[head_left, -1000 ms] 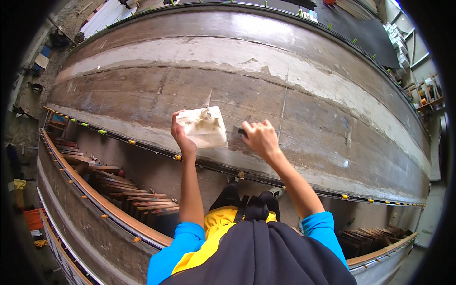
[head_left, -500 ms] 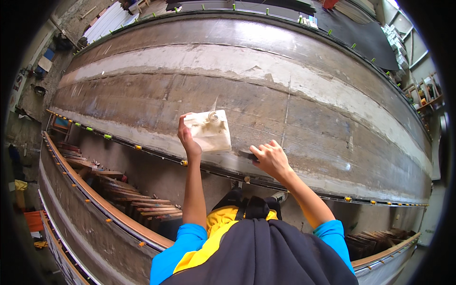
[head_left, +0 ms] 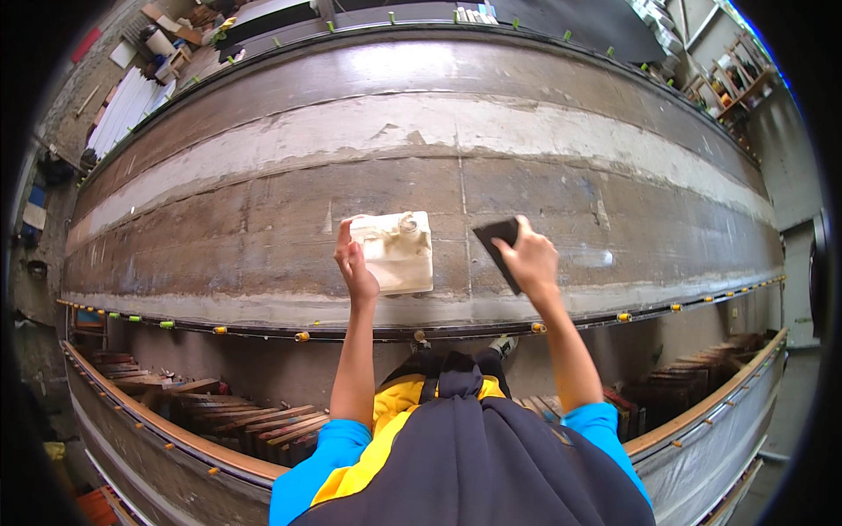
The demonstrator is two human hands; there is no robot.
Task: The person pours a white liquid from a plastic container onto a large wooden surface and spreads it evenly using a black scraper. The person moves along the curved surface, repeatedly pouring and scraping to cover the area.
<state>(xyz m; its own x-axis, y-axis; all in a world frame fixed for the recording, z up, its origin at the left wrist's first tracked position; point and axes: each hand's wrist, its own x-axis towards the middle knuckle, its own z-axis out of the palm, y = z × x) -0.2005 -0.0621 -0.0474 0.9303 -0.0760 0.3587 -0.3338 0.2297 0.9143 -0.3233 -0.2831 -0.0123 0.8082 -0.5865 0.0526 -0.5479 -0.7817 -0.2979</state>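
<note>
My left hand (head_left: pixel 357 270) grips the left side of a cream-white plastic jug (head_left: pixel 402 267). The jug is boxy, with a round neck or cap at its upper right and smears on its face. It is held over the near part of a long, broad brown panel (head_left: pixel 289 197) with pale filler-like bands. To the right, my right hand (head_left: pixel 533 261) is closed on a flat black scraper (head_left: pixel 488 232), its blade angled up and left over the panel. A gap separates the scraper from the jug. Whether the scraper touches the panel I cannot tell.
Yellow and green clips (head_left: pixel 303 337) line the panel's near edge, close to my body. Behind, a curved wooden rail (head_left: pixel 167 431) edges another long form, with stacked wooden pieces (head_left: pixel 263 421) beneath. A shelf of supplies (head_left: pixel 737 79) stands at the far right.
My right hand has moved right and slightly up, and the scraper's flat face now shows. The jug stays in my left hand. The whole view has turned and shifted to the right.
</note>
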